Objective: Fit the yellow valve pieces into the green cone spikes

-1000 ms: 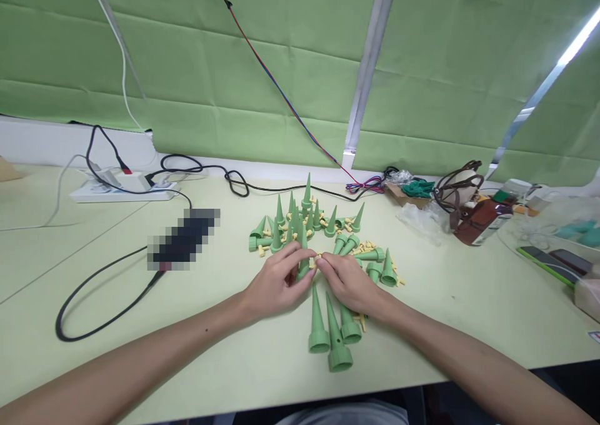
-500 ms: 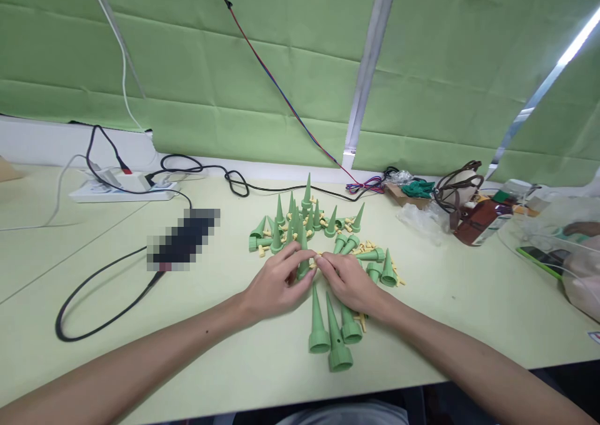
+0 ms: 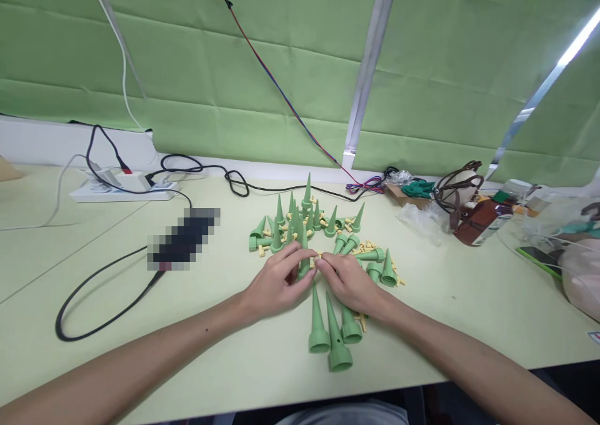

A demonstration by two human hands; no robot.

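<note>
gripping a green plastic watering spike (image 3: 304, 267) upright between thumb and fingers: left hand (image 3: 279, 282). right hand (image 3: 345, 281): fingertips pinched on a partly hidden yellow fitting (image 3: 319, 255), just beside the left fingertips. spike judged light, stiff, slightly slippery; best held at its wide collar.

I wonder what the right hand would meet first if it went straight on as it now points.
Past the small yellow piece it seems to pinch, the right hand would probably meet the left hand, then the green cone it holds; depth is unclear.
</note>
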